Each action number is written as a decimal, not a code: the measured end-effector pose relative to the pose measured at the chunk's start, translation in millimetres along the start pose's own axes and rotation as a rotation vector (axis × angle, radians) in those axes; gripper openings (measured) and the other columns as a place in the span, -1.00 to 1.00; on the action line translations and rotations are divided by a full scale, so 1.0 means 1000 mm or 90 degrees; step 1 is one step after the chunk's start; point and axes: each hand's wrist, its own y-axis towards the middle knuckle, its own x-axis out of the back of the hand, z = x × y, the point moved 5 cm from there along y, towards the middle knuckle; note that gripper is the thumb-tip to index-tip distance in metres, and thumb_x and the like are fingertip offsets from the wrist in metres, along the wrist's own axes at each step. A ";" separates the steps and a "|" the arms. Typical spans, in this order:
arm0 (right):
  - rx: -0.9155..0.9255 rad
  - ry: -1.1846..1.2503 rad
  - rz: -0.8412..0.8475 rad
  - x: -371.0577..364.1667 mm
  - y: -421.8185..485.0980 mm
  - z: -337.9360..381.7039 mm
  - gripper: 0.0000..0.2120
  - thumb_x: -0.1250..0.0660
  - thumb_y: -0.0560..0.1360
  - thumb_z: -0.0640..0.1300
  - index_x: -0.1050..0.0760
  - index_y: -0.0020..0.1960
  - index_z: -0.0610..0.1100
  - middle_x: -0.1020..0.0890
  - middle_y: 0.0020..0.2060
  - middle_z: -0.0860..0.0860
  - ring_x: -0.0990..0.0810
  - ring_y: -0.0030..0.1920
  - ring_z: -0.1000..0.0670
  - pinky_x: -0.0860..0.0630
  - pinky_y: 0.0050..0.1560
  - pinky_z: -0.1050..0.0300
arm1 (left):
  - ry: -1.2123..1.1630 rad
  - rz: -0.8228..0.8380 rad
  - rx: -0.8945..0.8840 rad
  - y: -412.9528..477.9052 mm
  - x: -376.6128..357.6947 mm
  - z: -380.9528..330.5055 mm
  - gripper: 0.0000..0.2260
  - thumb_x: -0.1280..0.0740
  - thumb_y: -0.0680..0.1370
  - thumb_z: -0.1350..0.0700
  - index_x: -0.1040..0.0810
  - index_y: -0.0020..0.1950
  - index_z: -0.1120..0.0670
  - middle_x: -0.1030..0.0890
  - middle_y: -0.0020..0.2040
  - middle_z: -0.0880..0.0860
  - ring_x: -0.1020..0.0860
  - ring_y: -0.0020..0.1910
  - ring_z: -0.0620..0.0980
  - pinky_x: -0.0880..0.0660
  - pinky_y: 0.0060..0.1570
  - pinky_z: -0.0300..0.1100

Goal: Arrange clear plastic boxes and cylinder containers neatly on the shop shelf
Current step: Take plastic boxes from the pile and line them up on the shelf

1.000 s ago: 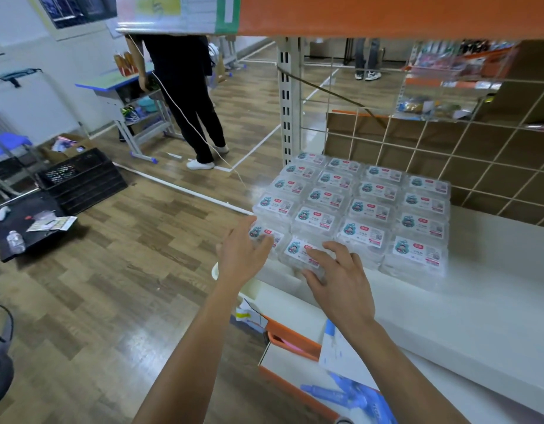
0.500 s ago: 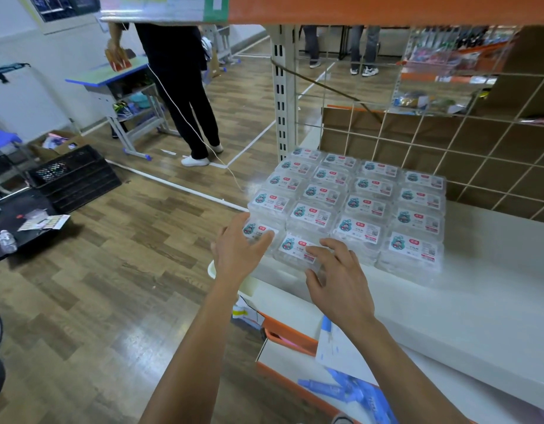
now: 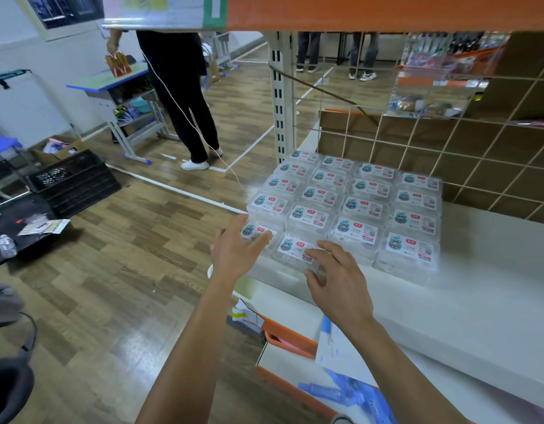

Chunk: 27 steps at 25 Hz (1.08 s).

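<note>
Several clear plastic boxes (image 3: pixel 356 206) with white and teal labels stand stacked in a neat grid on the white shelf (image 3: pixel 485 270). My left hand (image 3: pixel 237 249) rests with straight fingers on the front-left corner box (image 3: pixel 258 232). My right hand (image 3: pixel 335 276) lies on the front box next to it (image 3: pixel 295 247), fingers spread over its label and front edge. No cylinder containers are in view.
A wire grid back panel (image 3: pixel 448 154) and a steel upright (image 3: pixel 281 96) bound the shelf. An orange shelf edge (image 3: pixel 387 12) hangs overhead. Lower shelves (image 3: pixel 295 362) hold blue packets. A person (image 3: pixel 179 87) stands by a desk (image 3: pixel 111 84); a black crate (image 3: pixel 74 182) sits on the floor.
Both hands stay on the front boxes; the fingers shift only slightly. The view has tilted a little. The person in the background has raised a hand holding orange items.
</note>
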 end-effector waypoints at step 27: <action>-0.075 0.033 -0.123 0.048 -0.026 -0.023 -0.74 -0.27 0.36 -0.19 -0.58 0.03 -0.12 -0.61 0.00 -0.03 -0.53 0.02 -0.09 -0.25 0.04 0.38 | 0.055 -0.205 -0.419 -0.079 -0.055 -0.083 -0.71 -0.26 0.50 0.08 -0.53 0.15 0.19 -0.55 0.14 0.12 -0.45 0.19 0.14 -0.34 0.24 -0.05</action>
